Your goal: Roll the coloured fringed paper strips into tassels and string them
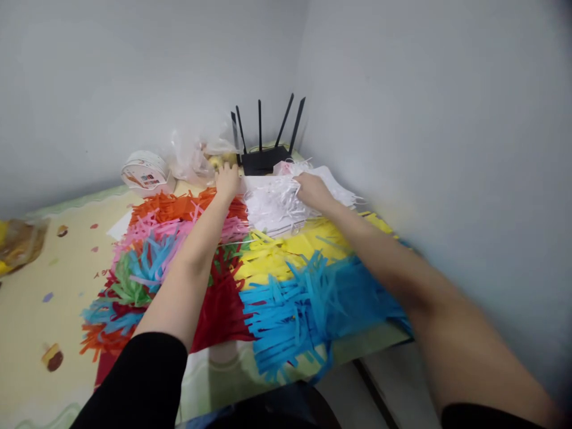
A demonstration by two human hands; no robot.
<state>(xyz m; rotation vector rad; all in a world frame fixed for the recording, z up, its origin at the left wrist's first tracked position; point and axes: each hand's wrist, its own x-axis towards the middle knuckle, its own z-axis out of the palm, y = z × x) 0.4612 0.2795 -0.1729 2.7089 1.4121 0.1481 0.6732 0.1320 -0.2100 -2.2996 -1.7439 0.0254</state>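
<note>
White fringed tissue paper point(272, 202) lies across the far part of the table, its cut strips loose and tangled. My right hand point(313, 192) is closed, fingertips pinching the white paper on its right half. At the paper's far left corner is my left hand point(228, 181), with its fingers bent and pressed together on the edge; some blur hides the fingertips. Nearer to me lie yellow fringed paper point(308, 239) and blue fringed paper point(353, 292). Under my left forearm are orange fringe point(174, 207), pink fringe point(147, 229) and dark red paper point(223, 310).
A black router point(263, 159) with upright antennas stands in the far corner. Left of it are a clear plastic bag point(192, 158) with round yellowish fruit and a white box point(146, 173). A yellow-brown packet point(22, 244) lies far left on the patterned tablecloth point(58, 304). Walls point(424, 149) border the table.
</note>
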